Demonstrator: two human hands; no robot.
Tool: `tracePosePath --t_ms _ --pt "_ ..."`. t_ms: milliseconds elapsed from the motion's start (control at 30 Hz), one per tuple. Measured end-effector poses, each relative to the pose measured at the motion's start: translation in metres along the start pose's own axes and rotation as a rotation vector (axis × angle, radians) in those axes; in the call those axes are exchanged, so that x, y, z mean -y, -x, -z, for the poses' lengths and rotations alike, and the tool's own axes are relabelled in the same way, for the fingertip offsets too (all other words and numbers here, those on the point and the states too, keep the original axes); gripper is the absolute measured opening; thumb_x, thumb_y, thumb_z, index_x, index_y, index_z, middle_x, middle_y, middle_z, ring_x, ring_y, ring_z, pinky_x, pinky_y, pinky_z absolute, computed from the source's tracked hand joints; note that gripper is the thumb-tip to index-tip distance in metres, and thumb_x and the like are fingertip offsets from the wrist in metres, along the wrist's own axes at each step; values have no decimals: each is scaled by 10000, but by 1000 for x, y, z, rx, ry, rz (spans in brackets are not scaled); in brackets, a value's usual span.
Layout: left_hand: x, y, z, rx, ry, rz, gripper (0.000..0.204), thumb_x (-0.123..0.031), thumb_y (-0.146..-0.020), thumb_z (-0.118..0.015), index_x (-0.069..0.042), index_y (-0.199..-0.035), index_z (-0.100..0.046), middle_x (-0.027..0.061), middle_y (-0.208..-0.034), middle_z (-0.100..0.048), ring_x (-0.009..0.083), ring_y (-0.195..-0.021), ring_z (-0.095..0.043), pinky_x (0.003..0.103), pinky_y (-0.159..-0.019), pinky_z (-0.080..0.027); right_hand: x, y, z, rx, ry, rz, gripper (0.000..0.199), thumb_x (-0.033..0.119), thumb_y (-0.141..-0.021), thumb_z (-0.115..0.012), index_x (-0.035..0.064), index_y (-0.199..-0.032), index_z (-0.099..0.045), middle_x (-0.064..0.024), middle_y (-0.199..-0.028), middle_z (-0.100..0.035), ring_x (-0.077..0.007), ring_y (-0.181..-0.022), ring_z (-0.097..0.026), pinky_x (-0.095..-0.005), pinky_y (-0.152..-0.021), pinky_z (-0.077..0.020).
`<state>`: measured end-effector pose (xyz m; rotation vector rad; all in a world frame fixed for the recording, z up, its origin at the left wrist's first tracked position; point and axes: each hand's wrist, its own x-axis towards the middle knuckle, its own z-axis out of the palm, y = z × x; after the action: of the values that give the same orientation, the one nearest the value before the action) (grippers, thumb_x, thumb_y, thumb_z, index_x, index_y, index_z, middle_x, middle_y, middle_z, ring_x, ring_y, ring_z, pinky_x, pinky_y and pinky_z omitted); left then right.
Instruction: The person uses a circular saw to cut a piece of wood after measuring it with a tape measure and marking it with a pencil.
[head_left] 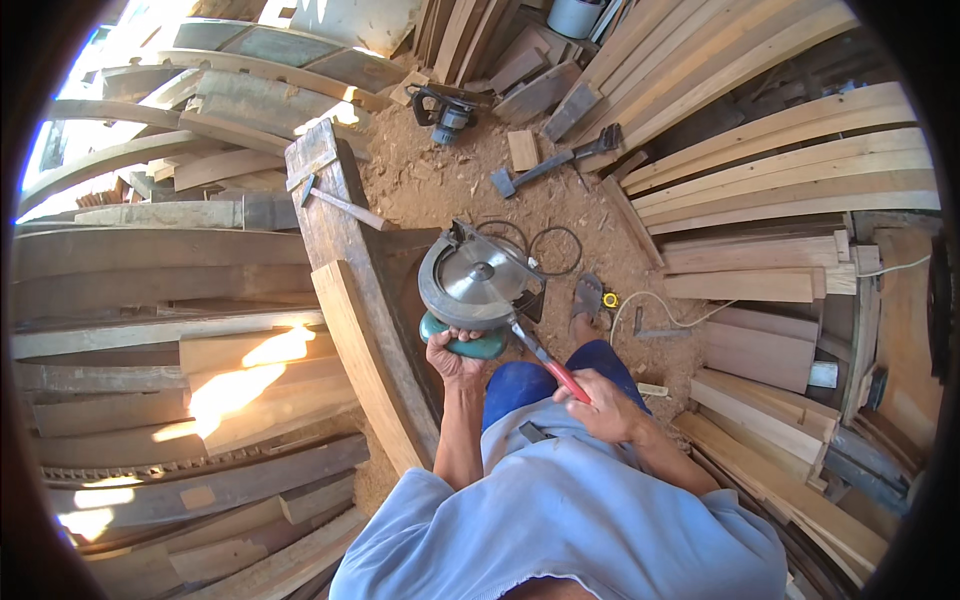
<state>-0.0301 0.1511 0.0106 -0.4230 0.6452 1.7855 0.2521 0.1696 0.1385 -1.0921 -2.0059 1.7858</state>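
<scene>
A circular saw (480, 278) rests near my knees with its round blade facing up. My left hand (457, 360) is closed on its green housing (478, 345), fingers curled round the near edge. Closed round the red grip of a long metal wrench (538, 350) is my right hand (603, 405). The wrench's far end meets the saw's lower right edge, next to the blade; its jaws are too small to make out. A black cord (556, 250) loops on the floor behind the saw.
To the left, a thick wooden beam (345, 235) carries a hammer (345, 207) and a pale board (365, 365). A power tool (445, 118), a long-handled tool (550, 168) and a yellow tape measure (610, 300) lie on the sawdust-covered floor (415, 185). Stacked planks (780, 160) line both sides.
</scene>
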Motion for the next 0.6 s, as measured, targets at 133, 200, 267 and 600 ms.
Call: tracePosePath --t_ms 133,200,267,600 --pt "-8 9 7 77 -18 -48 137 -61 -686 -603 -71 -822 -590 16 -672 -539 177 -614 -535 361 -617 -481 -24 9 21 121 38 -71 168 25 -800 -558 -12 -909 -681 -184 -888 -685 -394 -868 -674 -448 -839 -545" --pt "-12 15 9 82 -33 -41 151 -65 -700 -597 -75 -851 -582 17 -667 -527 178 -612 -527 365 -622 -485 -34 4 25 104 4 -167 182 -21 -778 -524 -26 -859 -687 -185 -909 -709 -352 -912 -693 -417 -869 -551" --pt "-11 18 5 97 -40 -27 170 -61 -698 -598 -71 -868 -589 22 -681 -549 182 -610 -538 351 -614 -496 -55 3 22 -30 -152 -271 198 -38 -770 -517 -30 -865 -691 -184 -938 -724 -341 -934 -702 -407 -878 -552" --pt "-8 34 13 107 -55 -16 311 -74 -684 -593 -30 -990 -629 47 -753 -638 175 -576 -546 318 -609 -545 -57 13 27 176 -109 -354 238 8 -738 -523 -4 -875 -716 -171 -1011 -737 -307 -971 -706 -392 -905 -540"
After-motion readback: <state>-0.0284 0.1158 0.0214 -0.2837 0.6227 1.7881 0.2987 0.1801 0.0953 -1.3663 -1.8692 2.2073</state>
